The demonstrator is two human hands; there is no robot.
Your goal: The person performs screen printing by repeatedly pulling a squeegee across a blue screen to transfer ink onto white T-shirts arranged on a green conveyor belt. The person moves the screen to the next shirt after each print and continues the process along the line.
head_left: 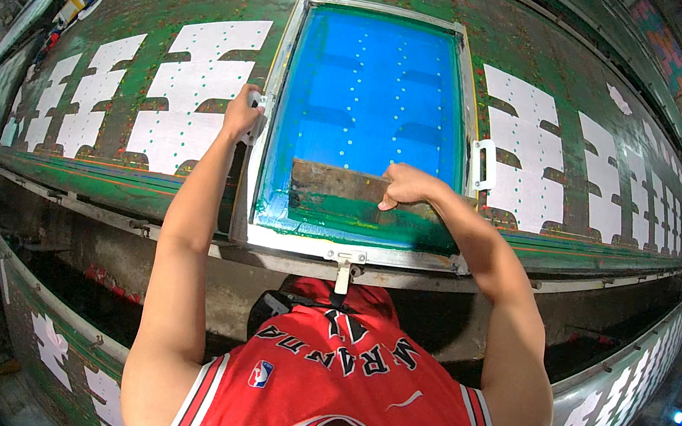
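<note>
A screen printing frame (pixel 291 51) with pale metal sides and a blue mesh (pixel 383 55) lies on the long green table in front of me. Rows of small light dots run down the mesh. My left hand (pixel 243 114) is closed round the handle on the frame's left side. With my right hand (pixel 406 189) I grip the top edge of a wide, ink-stained wooden squeegee (pixel 331 190), near its right part. The squeegee stands at the near end of the mesh, where green ink (pixel 356 230) has pooled. Its lower edge is hidden.
White cut fabric pieces (pixel 205 66) with green dots lie in a row left of the frame, and more white pieces (pixel 522 142) lie to the right. A white handle (pixel 482 165) juts from the frame's right side. A metal bracket (pixel 343 269) hangs at its near edge, over the table rail.
</note>
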